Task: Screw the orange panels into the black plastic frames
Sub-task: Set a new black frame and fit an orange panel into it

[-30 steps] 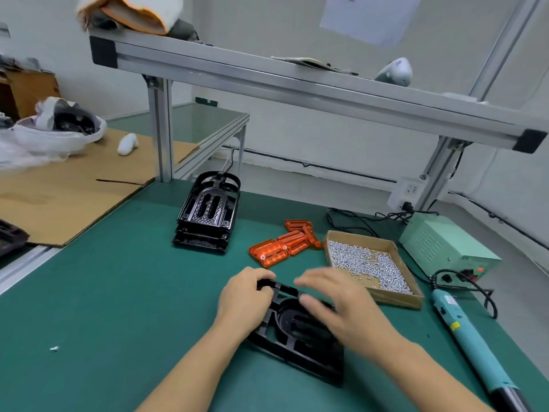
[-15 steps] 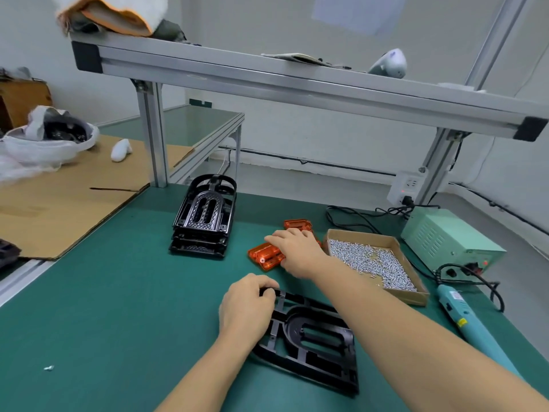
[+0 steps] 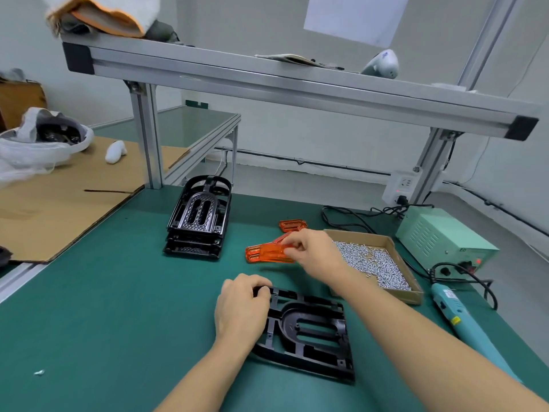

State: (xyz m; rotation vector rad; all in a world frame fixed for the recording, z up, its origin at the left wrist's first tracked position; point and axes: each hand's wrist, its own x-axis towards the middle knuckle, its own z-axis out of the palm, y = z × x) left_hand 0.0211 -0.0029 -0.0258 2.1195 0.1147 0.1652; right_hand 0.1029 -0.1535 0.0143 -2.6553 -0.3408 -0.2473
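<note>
Translucent orange plastic panel (image 3: 269, 253), ribbed and elongated, is pinched in the right hand (image 3: 315, 252) above the green bench (image 3: 104, 307), its far end hidden by fingers. The left hand (image 3: 242, 309) grips the flat black plastic frame (image 3: 309, 334), covering its corner.

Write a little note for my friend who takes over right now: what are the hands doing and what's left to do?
Left hand grips the near black frame, flat on the green mat. Right hand pinches an orange panel above the mat. Another orange panel lies behind; stacked frames wait farther back. Screws fill the cardboard tray; the screwdriver lies on the right. Nothing fitted yet: seat the panel, screw it.
</note>
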